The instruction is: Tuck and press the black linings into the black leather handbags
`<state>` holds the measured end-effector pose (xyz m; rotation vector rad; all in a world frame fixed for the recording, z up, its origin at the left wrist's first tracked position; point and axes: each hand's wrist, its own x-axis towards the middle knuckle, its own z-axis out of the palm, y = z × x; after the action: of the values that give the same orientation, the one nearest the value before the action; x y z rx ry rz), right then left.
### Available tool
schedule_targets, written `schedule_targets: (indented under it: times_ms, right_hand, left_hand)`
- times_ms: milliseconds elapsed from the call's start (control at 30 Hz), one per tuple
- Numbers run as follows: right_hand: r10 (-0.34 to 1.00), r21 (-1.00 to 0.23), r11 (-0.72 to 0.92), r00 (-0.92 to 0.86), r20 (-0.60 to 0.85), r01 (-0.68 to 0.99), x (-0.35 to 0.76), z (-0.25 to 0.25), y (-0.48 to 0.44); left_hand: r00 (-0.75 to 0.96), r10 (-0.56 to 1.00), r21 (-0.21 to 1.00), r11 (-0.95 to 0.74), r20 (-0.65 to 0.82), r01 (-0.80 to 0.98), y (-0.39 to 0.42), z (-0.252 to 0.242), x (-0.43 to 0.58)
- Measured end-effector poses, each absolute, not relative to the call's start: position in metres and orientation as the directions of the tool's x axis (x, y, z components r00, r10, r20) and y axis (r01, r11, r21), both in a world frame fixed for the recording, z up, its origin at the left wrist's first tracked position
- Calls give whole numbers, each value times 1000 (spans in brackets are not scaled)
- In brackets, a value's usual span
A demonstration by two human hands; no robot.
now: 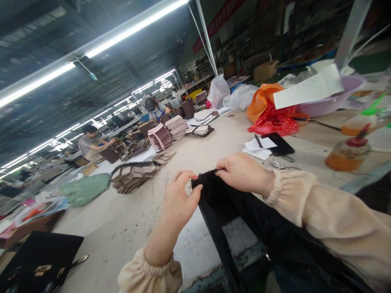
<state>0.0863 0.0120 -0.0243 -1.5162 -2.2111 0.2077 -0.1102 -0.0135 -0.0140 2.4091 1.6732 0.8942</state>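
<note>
Both of my hands pinch the top edge of a black fabric piece [218, 199], held up over the near edge of the worktable. My left hand [180, 199] grips one corner between thumb and fingers. A short way to the right, my right hand [240, 173] is closed on the same edge, thumb on the near side. Below the hands the black material falls in a narrow strip and a wider dark panel that runs under my right forearm. Its full shape is hidden, so I cannot tell exactly what it is.
A black handbag [39, 260] with metal fittings lies at lower left. Stacked brown pieces [134, 177] and a green plastic bag [87, 189] are beyond. To the right are a phone [279, 144], papers, a red plastic bag [275, 120] and a jar of orange liquid [348, 154]. Two people work farther back.
</note>
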Motion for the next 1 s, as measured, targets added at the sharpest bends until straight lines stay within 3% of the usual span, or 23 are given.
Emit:
schedule_targets:
  times_ms: [67,233,667,1000]
  right_hand:
    - [921,-376,371,-286,263,849,86,-23,11]
    - [921,-376,372,-285,267,849,85,-22,8]
    - [907,-407,402,-297,297,820,85,-22,7]
    - [916,-412,389,-297,270,824,85,-21,6]
  left_hand:
    - [250,869,313,-401,427,861,-12,-14,-106]
    - [183,924,312,-292,336,904,-2,-17,-104]
    - [213,898,249,-323,386,913,2,-22,-105]
    - [152,920,354,-286,361,891,7,-26,-107]
